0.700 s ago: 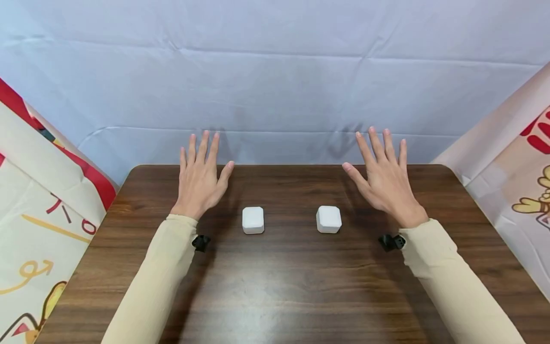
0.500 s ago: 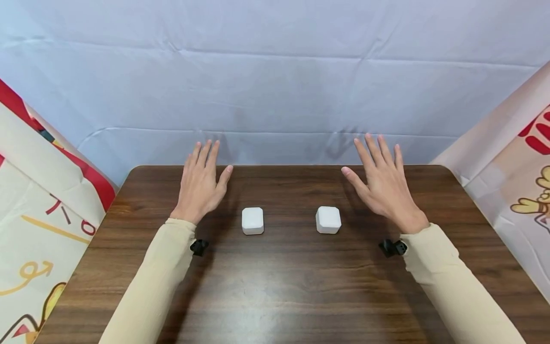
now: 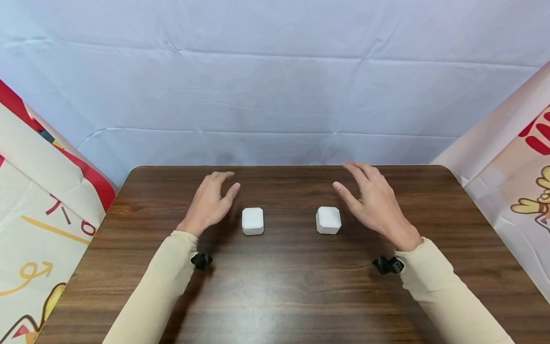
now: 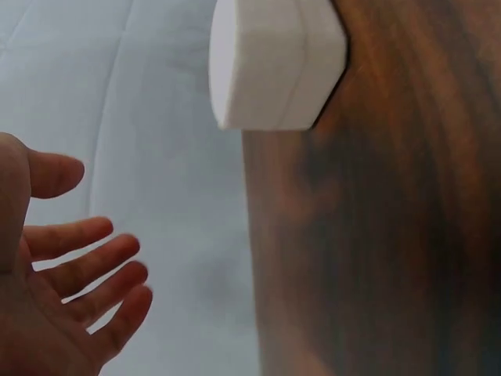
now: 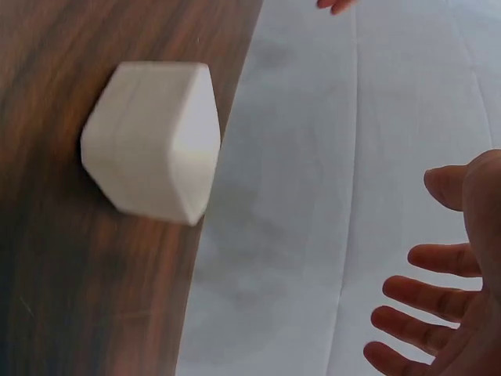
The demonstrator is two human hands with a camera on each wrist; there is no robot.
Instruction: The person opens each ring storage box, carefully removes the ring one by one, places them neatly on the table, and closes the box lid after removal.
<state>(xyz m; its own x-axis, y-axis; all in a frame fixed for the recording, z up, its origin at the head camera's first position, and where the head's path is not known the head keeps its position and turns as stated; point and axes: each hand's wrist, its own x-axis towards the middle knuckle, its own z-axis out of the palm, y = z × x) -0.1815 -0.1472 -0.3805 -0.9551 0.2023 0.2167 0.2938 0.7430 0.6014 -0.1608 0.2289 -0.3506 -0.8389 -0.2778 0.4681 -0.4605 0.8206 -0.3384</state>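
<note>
Two small white blocks with cut corners stand apart near the middle of the wooden table (image 3: 283,286). My left hand (image 3: 209,203) hovers just left of the left white block (image 3: 252,220), its fingers relaxed and slightly bent, with nothing in them. In the left wrist view that block (image 4: 274,66) shows above and to the right of the hand (image 4: 70,266). To the right of the right white block (image 3: 328,220), my right hand (image 3: 375,203) is held with thumb apart and fingers loosely bent. The right wrist view shows this block (image 5: 145,141) separate from the fingertips.
Behind the table's far edge hangs a pale cloth backdrop (image 3: 275,86). Printed cloths hang at the left (image 3: 47,191) and at the right (image 3: 515,191). A small black camera sits on each wrist, the left camera (image 3: 201,261) and the right camera (image 3: 388,265).
Both hands have drawn back from the far edge and lower, closer to the blocks. Their fingers, straight and spread before, are now bent. The blocks have not moved.
</note>
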